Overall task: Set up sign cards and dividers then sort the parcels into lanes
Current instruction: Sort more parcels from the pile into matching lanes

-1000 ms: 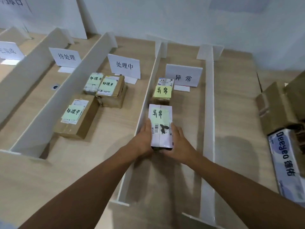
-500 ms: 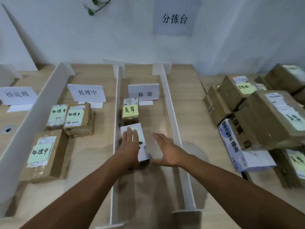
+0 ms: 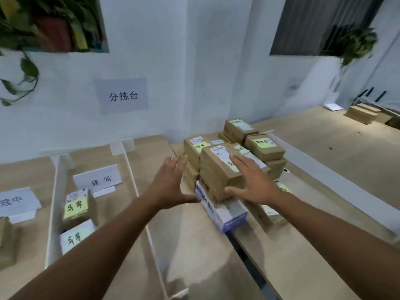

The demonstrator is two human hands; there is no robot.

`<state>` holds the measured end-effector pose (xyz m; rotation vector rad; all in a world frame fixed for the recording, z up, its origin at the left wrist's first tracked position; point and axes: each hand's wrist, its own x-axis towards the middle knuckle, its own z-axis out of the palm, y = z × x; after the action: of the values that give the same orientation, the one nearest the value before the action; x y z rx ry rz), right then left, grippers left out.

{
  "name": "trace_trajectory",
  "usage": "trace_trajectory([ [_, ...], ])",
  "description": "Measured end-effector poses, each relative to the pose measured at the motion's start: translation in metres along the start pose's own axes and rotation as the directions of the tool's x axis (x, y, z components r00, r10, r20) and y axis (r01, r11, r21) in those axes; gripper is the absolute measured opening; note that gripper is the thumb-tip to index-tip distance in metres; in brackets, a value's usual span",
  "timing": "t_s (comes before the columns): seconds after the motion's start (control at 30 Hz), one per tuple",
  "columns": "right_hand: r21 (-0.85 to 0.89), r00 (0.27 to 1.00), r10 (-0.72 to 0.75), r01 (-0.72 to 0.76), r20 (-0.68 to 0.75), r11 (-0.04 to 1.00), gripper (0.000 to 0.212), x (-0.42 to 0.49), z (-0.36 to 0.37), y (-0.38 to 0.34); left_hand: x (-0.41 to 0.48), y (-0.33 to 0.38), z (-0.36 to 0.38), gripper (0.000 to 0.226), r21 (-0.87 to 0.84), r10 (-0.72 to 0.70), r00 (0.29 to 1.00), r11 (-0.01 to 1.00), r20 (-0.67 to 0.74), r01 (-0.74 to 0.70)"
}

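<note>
The top parcel [image 3: 216,174] sits on the pile [image 3: 265,146] right of the divider [image 3: 132,172]. The left hand [image 3: 171,185] and right hand [image 3: 253,185], fingers straight and apart, flank it, apparently for a two-sided lift.

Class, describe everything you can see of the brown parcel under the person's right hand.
The brown parcel is a cardboard box with a white shipping label and a pale green note on top. It sits at the front of the pile, on a white-and-blue box. The right hand lies flat on it, thumb against its front; the left hand is apart.
</note>
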<state>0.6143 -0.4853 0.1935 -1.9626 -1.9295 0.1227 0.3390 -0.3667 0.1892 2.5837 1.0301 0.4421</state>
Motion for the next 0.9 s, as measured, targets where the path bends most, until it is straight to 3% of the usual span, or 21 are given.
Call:
trace_trajectory([
  [0.17, 0.068, 0.998, 0.032, -0.028, -0.046, 0.997, 0.101, -0.086, -0.058, 0.091, 0.032, 0.12, 0.052, 0.131, -0.18, 0.093, 0.994, 0.978, -0.052, -0.101],
  [0.27, 0.092, 0.999, 0.009, -0.004, -0.053, 0.996, 0.099, -0.12, -0.078, 0.145, 0.043, 0.165, 0.083, 0.128, -0.203, 0.114, 0.992, 0.972, -0.047, -0.122],
  [0.4, 0.173, 0.999, 0.026, -0.022, -0.022, 0.985, 0.099, -0.128, -0.08, 0.193, 0.055, 0.189, 0.103, 0.129, -0.24, 0.033, 0.997, 0.97, -0.066, -0.048],
  [0.67, 0.289, 0.983, -0.161, 0.13, 0.085, 0.948, 0.1, -0.042, -0.027, 0.221, 0.087, 0.15, 0.128, 0.132, -0.234, -0.148, 0.983, 0.965, -0.107, 0.12],
  [0.9, 0.406, 0.963, -0.189, 0.097, 0.193, 0.909, 0.106, 0.065, 0.037, 0.24, 0.141, 0.086, 0.176, 0.132, -0.396, -0.2, 0.972, 0.908, -0.125, 0.136],
])
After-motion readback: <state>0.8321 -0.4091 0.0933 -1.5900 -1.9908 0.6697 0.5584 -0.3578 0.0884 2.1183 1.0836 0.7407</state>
